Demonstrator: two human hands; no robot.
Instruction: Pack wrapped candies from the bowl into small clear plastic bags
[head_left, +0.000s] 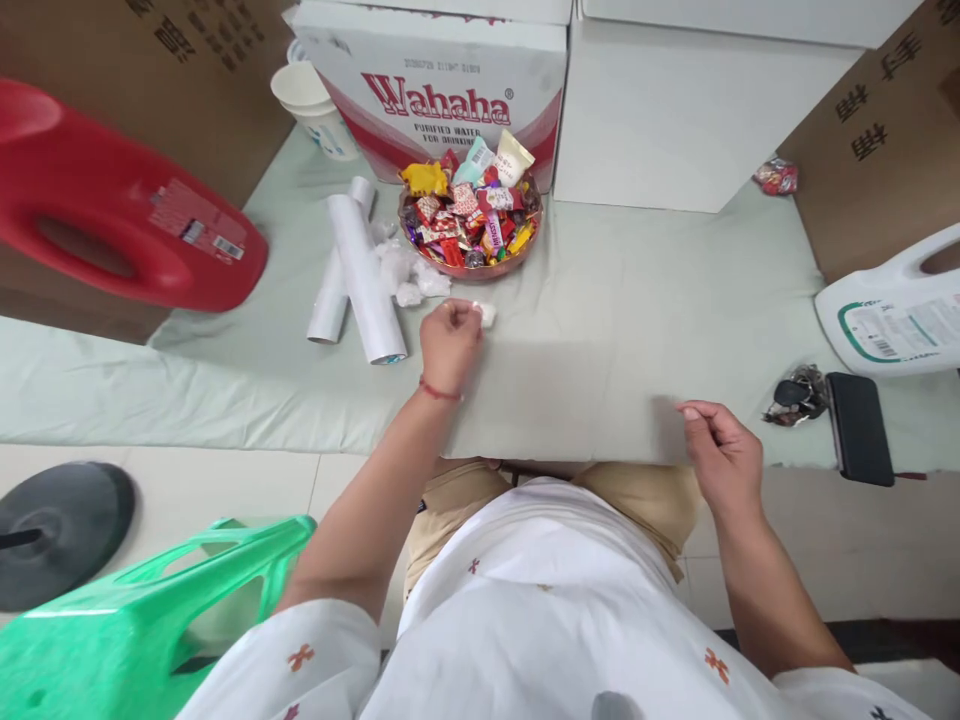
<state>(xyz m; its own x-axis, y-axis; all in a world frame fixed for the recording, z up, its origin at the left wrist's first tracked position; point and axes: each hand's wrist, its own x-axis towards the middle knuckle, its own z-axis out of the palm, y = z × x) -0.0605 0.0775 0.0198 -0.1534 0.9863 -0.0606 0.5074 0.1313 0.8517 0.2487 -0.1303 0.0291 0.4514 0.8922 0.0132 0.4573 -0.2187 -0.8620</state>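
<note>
Just in front of the candy bowl (472, 268), my left hand (448, 350) pinches a small white piece (486, 315) that looks like a wrapped candy. Its wrist wears a red cord. The bowl is heaped with candies (461, 220) in red, yellow, purple and pale wrappers. Crumpled clear plastic (409, 268) lies left of the bowl, close to my left hand. Over the table's front edge on the right, my right hand (726, 455) is closed, thumb against the index finger; I see nothing in it.
White paper rolls (365, 275) lie left of the plastic, with paper cups (319, 110) behind. A Wahaha carton (457, 95) backs the bowl. A red jug (127, 200) stands left; a white jug (900, 310), black phone (859, 425) and dark crumpled packet (799, 393) are right. A green stool (157, 610) stands below.
</note>
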